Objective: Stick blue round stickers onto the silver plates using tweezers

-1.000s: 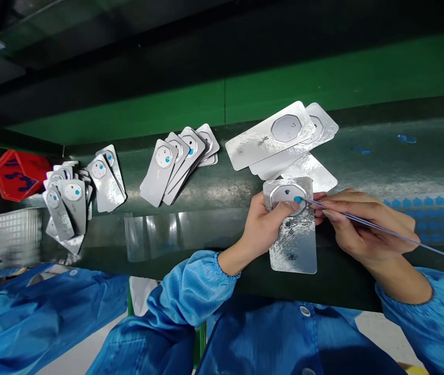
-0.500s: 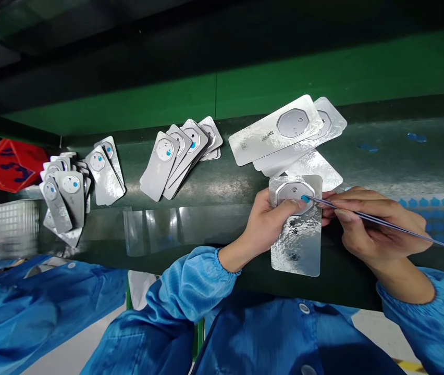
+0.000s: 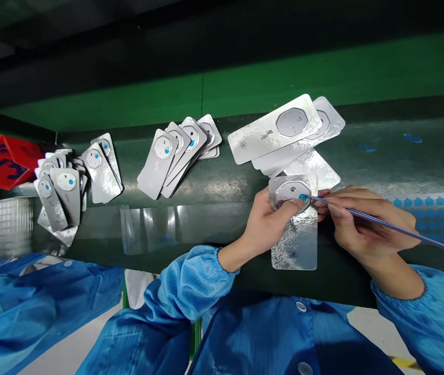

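Note:
My left hand grips a silver foil card by its upper end, thumb resting on its octagonal window. My right hand pinches long thin tweezers whose tip holds a small blue piece on that window. Just behind lies a fanned stack of larger silver cards with empty octagonal windows.
A fan of cards with blue dots lies mid-belt and a heap of similar cards at the left. A clear film sheet lies near the front edge. A strip of blue pieces is at the right. A red sign and a co-worker's blue sleeve are at the left.
The tweezers' tip with the blue piece stays on the card's window; the card and both hands shifted slightly up as the view drifted.

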`<act>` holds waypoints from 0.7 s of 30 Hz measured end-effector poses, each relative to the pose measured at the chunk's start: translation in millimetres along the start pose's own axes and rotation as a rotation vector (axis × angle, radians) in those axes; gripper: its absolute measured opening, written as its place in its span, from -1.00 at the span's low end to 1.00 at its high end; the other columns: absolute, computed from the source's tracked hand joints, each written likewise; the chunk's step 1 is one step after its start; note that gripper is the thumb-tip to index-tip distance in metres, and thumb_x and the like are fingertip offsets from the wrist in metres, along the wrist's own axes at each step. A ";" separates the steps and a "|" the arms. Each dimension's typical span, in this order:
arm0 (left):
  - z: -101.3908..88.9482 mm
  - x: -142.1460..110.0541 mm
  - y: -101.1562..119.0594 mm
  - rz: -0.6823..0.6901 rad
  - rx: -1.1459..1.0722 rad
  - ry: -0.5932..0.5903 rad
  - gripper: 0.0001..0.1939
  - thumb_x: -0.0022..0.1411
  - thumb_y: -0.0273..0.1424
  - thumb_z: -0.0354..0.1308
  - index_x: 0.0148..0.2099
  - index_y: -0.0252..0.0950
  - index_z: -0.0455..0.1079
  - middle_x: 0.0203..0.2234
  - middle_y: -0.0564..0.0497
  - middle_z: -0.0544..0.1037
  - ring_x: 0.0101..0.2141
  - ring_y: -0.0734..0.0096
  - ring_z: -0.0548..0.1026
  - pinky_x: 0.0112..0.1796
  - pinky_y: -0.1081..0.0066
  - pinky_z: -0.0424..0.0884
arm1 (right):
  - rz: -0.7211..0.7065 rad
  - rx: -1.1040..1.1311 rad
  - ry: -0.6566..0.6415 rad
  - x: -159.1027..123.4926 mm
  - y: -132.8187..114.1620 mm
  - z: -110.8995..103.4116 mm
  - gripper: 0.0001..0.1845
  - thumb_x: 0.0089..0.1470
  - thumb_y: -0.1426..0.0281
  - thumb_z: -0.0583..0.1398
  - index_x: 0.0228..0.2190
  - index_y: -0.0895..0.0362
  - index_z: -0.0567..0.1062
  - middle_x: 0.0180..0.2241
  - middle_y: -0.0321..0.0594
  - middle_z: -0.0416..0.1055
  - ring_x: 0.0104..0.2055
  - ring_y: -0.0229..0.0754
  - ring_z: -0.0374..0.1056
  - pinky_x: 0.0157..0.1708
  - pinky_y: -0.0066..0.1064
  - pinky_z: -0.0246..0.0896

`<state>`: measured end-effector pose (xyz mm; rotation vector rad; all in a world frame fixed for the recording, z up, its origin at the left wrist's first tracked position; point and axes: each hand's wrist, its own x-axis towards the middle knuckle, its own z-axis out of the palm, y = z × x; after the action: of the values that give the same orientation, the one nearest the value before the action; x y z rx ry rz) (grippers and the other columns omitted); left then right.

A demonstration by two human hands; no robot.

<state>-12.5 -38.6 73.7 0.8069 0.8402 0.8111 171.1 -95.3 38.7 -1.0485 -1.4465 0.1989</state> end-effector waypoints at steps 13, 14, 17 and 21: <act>-2.7 1.6 0.0 -0.074 -0.056 -0.018 -0.58 0.11 -0.10 0.67 -0.27 -0.24 0.57 -0.38 0.05 0.58 -0.31 0.31 0.52 -0.18 0.27 0.53 | 0.121 0.116 0.075 5.1 -7.8 8.4 -0.81 0.47 0.34 0.46 0.06 -0.09 0.80 -0.33 -0.21 0.73 -0.32 0.05 0.71 -0.26 -0.02 0.80; -2.4 1.4 0.2 -0.071 -0.070 -0.025 -0.57 0.12 -0.09 0.68 -0.26 -0.23 0.58 -0.37 0.04 0.59 -0.30 0.30 0.53 -0.17 0.27 0.54 | 0.118 0.112 0.074 5.4 -8.2 8.3 -0.80 0.47 0.35 0.46 0.07 -0.08 0.80 -0.32 -0.21 0.73 -0.31 0.04 0.71 -0.27 -0.03 0.80; -1.5 1.4 0.8 -0.062 -0.093 -0.057 -0.55 0.13 -0.06 0.70 -0.26 -0.24 0.58 -0.37 0.04 0.59 -0.31 0.31 0.54 -0.17 0.26 0.58 | 0.103 0.126 0.077 5.2 -7.8 8.0 -0.77 0.47 0.38 0.46 0.10 -0.06 0.81 -0.32 -0.20 0.73 -0.30 0.03 0.71 -0.29 -0.07 0.77; -0.3 1.1 2.6 -0.078 -0.148 -0.096 -0.54 0.12 -0.08 0.72 -0.27 -0.25 0.58 -0.39 0.05 0.59 -0.36 0.36 0.54 -0.22 0.29 0.61 | 0.098 0.123 0.078 3.3 -5.6 6.8 -0.78 0.47 0.41 0.47 0.08 -0.05 0.83 -0.30 -0.18 0.75 -0.26 0.05 0.75 -0.27 -0.08 0.77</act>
<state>-13.0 -36.4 75.4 0.6728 0.7130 0.7505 163.3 -93.2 43.4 -1.0166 -1.2977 0.3098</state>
